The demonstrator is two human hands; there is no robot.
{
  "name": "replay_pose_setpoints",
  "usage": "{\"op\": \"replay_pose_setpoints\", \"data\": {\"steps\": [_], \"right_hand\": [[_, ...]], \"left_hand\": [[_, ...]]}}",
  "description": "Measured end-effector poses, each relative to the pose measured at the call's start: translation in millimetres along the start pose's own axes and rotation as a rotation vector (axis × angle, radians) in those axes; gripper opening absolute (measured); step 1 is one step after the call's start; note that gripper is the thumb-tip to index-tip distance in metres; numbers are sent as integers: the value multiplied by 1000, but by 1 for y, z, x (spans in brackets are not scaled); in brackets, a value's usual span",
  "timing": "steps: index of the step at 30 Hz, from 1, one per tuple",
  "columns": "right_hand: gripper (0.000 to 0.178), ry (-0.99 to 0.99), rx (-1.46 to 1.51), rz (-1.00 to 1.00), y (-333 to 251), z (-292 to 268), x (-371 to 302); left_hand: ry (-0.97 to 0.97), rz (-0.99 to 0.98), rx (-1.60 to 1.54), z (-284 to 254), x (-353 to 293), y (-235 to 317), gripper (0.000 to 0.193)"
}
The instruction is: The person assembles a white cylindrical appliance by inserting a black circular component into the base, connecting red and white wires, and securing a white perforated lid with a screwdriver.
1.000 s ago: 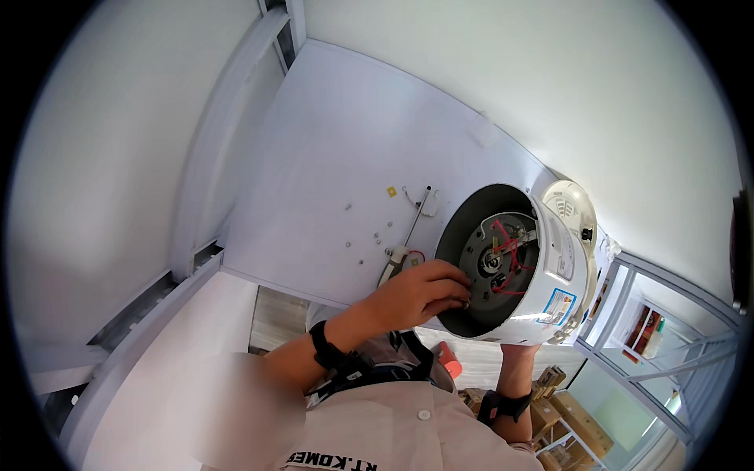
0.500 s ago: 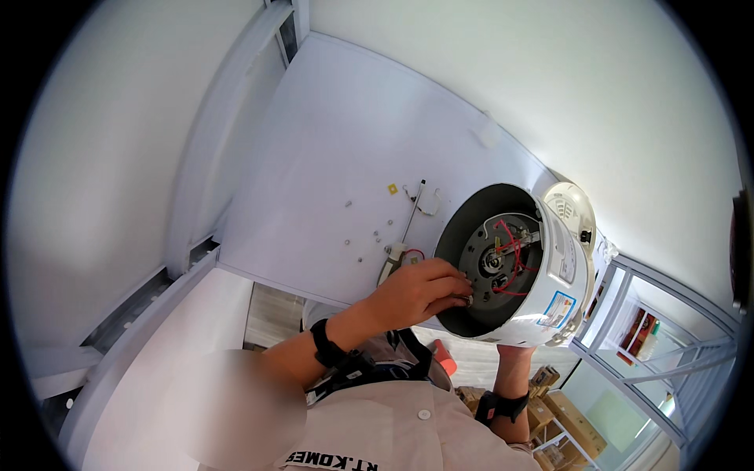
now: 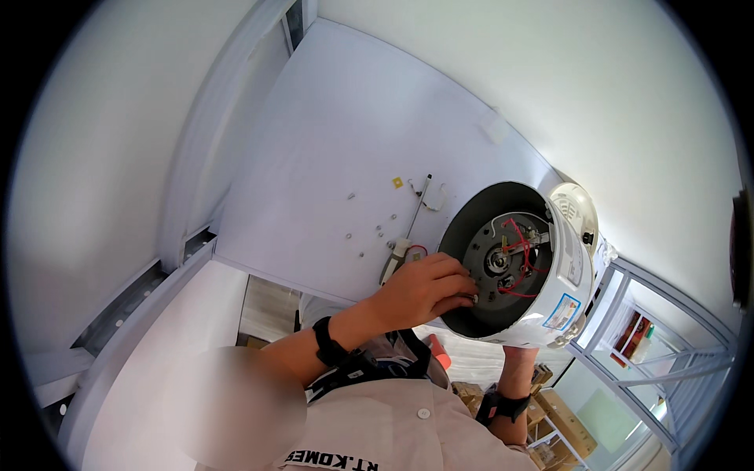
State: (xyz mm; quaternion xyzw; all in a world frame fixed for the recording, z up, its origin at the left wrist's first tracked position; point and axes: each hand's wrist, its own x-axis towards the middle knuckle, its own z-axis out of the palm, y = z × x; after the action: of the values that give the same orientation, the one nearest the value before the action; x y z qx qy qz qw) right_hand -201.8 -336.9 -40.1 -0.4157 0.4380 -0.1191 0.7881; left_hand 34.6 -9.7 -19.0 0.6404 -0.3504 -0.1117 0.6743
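Observation:
A white rice cooker body (image 3: 567, 271) is tipped so that its open dark underside faces me. Inside it show a grey round plate (image 3: 477, 257), metal fittings and red wires (image 3: 525, 253). My left hand (image 3: 428, 289) reaches to the lower left of this opening. Its thumb and fingertips pinch a small shiny piece (image 3: 474, 299), too small to name. From below, my right hand (image 3: 520, 355) bears the cooker near its lower side; the fingers are hidden behind the body, with only the wrist end showing.
On the white table (image 3: 314, 141) several small metal fasteners (image 3: 379, 228) lie scattered, beside a yellow square piece (image 3: 397, 182) and a long thin rod (image 3: 419, 206). A grey-handled object (image 3: 395, 259) lies by my left hand. A cream slotted cover (image 3: 576, 206) sits behind the cooker.
The whole view has shifted slightly. My left hand stays pinched at the cooker's opening, and my right hand remains beneath the body.

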Motion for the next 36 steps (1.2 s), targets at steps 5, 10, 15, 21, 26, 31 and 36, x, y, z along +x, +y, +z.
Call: {"op": "replay_pose_setpoints", "data": {"steps": [5,10,15,21,26,31,36], "right_hand": [[49,-80,-124,-63,-7,-58,0],[50,-250,-28,-16,-39,-42,-12],[45,-207,-113,-33,-44,-9,-17],[40,-107,-147,-64,-29,1,-11],[36,-81,-146,-86,-25,16,-6],[37,-207,-434,-156,-41,50,-16],[43,-394,-336,-96,-53,73,-21]], "left_hand": [[-7,-16,-18,-1,2,0,21],[3,-48,-33,-3,3,4,23],[-34,-95,-40,-6,6,11,23],[-71,-167,-11,-8,9,23,22],[-95,-209,60,-9,11,31,24],[-20,-166,173,-9,13,37,22],[73,-118,262,-6,6,29,25]]}}
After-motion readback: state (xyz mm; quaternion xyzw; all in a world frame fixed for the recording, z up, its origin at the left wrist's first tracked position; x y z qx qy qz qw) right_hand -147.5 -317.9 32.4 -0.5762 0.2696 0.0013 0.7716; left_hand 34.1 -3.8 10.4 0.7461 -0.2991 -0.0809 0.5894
